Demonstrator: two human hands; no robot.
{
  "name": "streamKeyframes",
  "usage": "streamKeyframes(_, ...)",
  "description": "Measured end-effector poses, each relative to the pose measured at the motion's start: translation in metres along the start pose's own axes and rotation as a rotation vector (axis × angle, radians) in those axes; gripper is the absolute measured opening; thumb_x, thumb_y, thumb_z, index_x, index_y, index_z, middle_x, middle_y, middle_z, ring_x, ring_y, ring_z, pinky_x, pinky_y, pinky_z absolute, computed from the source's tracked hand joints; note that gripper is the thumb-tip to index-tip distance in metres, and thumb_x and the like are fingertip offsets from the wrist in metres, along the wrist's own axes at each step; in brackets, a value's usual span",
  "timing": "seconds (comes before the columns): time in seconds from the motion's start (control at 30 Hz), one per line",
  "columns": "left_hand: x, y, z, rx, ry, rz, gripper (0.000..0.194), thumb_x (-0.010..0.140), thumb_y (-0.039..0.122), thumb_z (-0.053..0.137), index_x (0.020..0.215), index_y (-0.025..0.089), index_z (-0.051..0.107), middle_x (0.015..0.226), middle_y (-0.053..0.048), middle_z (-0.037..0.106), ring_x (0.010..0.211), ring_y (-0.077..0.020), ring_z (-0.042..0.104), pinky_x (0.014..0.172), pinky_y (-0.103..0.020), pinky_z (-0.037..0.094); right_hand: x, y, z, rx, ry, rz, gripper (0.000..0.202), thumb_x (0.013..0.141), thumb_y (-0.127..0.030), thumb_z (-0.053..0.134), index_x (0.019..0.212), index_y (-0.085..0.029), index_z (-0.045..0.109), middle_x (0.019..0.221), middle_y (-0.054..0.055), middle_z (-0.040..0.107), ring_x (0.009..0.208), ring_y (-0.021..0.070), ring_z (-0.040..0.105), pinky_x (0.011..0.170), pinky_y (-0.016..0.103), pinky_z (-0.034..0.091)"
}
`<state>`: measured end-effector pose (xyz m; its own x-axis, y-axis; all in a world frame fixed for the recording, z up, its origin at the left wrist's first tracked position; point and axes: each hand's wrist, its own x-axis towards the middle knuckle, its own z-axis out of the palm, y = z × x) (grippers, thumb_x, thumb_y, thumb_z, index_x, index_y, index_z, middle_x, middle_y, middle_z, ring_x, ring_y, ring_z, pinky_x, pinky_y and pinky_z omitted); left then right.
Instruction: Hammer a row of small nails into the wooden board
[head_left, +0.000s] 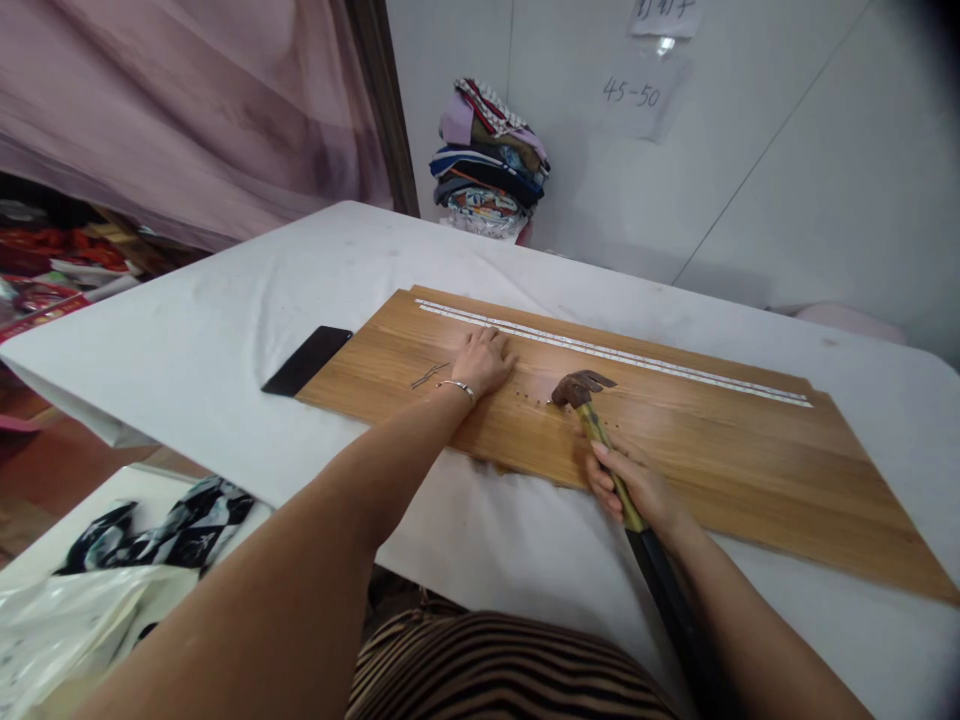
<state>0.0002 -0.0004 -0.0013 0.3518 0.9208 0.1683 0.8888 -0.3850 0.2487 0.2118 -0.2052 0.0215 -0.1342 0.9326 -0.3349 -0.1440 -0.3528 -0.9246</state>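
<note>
On the wooden board point(720, 450), my left hand point(484, 362) rests flat with its fingers stretched out towards two white marked strips point(615, 353). My right hand point(622, 475) is wrapped round the handle of a claw hammer point(579, 388), well up from the black grip end. The rusty hammer head is low over the board, its face by a small shiny spot, perhaps a nail head. A short row of small dark marks point(525, 395) runs between the hammer and my left hand. Several loose nails point(429, 376) lie left of that hand.
A white-covered table point(225, 300) carries the board. A flat black object point(309, 360) lies at the board's left end. Folded cloths point(491, 165) are stacked by the wall. At the lower left are a patterned cloth point(180, 525) and a plastic bag point(67, 630).
</note>
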Motion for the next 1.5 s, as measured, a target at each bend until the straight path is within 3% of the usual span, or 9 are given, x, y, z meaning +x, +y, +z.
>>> streamKeyframes(1.5,0.0000,-0.0007,0.0017,-0.012,0.016,0.002,0.037,0.098,0.040,0.049,0.123,0.020,0.068,0.145,-0.013,0.060,0.137,-0.0301,0.049,0.117,-0.046,0.035,-0.0001,0.0018,-0.0012,0.015,0.016,0.020,0.059,0.077,-0.063,0.074,0.112,-0.019,0.057,0.052,-0.011,0.046,0.032,0.0082,0.036,0.028,0.019,0.031)
